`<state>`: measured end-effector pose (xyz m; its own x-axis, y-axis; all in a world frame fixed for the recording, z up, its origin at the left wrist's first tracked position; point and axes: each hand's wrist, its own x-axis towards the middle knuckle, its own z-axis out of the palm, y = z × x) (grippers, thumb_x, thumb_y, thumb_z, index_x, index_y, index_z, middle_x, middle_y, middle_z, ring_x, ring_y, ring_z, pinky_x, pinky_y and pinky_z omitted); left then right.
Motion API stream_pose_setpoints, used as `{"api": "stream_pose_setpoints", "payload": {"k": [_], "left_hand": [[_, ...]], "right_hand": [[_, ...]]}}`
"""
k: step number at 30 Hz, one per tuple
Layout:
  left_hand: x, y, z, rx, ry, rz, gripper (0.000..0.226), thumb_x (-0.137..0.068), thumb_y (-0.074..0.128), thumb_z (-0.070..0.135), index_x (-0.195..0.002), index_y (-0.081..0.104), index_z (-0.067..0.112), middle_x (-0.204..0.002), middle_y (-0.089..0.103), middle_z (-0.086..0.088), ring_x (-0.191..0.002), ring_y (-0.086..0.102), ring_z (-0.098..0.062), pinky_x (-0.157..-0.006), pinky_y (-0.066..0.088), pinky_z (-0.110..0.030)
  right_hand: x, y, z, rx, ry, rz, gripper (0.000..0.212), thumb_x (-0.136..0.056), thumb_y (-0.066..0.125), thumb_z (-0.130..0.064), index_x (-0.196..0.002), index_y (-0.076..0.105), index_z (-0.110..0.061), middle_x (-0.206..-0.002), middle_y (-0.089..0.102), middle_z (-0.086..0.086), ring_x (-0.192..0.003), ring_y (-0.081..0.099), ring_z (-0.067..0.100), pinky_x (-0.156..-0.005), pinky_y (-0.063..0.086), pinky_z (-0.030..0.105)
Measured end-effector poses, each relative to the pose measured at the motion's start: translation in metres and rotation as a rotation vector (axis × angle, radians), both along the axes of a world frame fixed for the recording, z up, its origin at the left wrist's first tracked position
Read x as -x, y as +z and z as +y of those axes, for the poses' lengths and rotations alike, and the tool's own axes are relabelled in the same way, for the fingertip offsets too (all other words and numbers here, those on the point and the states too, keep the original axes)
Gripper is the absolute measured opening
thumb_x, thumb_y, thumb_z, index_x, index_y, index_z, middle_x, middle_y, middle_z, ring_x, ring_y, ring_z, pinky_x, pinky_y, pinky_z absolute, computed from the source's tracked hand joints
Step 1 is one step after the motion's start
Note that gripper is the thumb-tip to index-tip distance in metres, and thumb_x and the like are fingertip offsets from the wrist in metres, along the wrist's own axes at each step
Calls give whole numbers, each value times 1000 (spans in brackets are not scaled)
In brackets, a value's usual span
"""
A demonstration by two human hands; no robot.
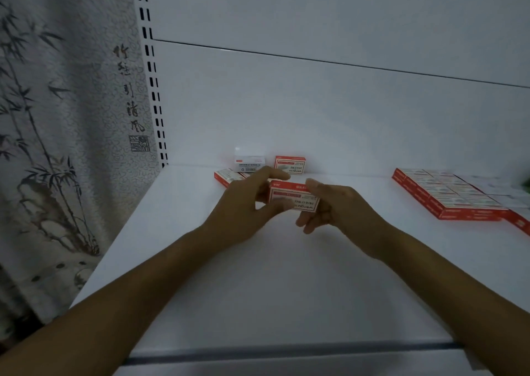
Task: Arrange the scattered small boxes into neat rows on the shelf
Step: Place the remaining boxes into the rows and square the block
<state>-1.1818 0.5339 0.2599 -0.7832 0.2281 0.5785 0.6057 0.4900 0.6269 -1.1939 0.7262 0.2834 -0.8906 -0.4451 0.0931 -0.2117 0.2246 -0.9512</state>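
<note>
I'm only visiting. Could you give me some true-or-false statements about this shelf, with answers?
1. The left hand and right hand both grip one red-and-white box. True.
2. The neat block of boxes lies at the left end of the shelf. False: it lies at the right.
3. Three loose boxes sit behind the hands: a white box, an upright red box, a flat box. True.
4. The shelf is black. False: it is white.

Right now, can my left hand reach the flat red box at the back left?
Probably yes: the flat red box lies just beyond the left hand, nothing between, though its fingers grip the held box together with the right hand.
</note>
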Motion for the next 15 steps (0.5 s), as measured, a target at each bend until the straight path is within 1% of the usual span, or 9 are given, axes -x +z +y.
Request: {"api": "stream_pose_setpoints", "payload": {"k": [3, 6, 8, 12, 13, 15], "left_hand": [[-5, 10, 14, -87, -54, -117, 26, -84, 64, 29, -105, 55, 17, -105, 67, 4, -79, 69, -8, -72, 56, -21], [-8, 18, 28, -129, -81, -206, 30, -81, 64, 32, -105, 57, 16, -107, 68, 2, -77, 70, -10, -71, 57, -25], [-10, 24, 39, -109, -94, -213, 34, -79, 63, 35, -106, 57, 15, -108, 69, 1, -78, 70, -11, -72, 58, -28], [-14, 37, 65, -88, -63, -219, 38, -75, 62, 42, -104, 57, 17, -103, 70, 1, -78, 70, -13, -74, 58, -37], [-15, 39, 74, -83, -55, -225, 36, -77, 62, 40, -104, 57, 17, -102, 70, 1, -78, 70, -12, -74, 58, -36], [-15, 42, 93, -74, -39, -228, 23, -81, 63, 32, -100, 57, 21, -100, 70, 2, -76, 70, -10, -72, 57, -29]], "right_hand": [[-1, 9, 19, 8, 34, 3, 48, -87, 42, -50, -107, 65, -13, -87, 69, 16, -82, 65, 36, -77, 55, 38], [-2, 15, 38, 8, 51, 28, 38, -86, 49, -41, -108, 64, -13, -88, 70, 13, -85, 66, 34, -84, 53, 45], [-2, 17, 51, -4, 54, 46, 39, -82, 52, -39, -108, 63, -12, -86, 71, 12, -86, 66, 34, -87, 52, 48], [-3, 22, 76, 28, 54, 74, 38, -82, 53, -38, -109, 63, -13, -88, 71, 13, -86, 66, 34, -88, 51, 51], [-3, 23, 83, 40, 55, 71, 38, -83, 53, -37, -109, 63, -12, -88, 71, 13, -87, 66, 35, -89, 50, 51], [-4, 23, 102, 53, 53, 59, 36, -84, 53, -35, -110, 62, -11, -89, 71, 14, -88, 66, 36, -90, 49, 52]]}}
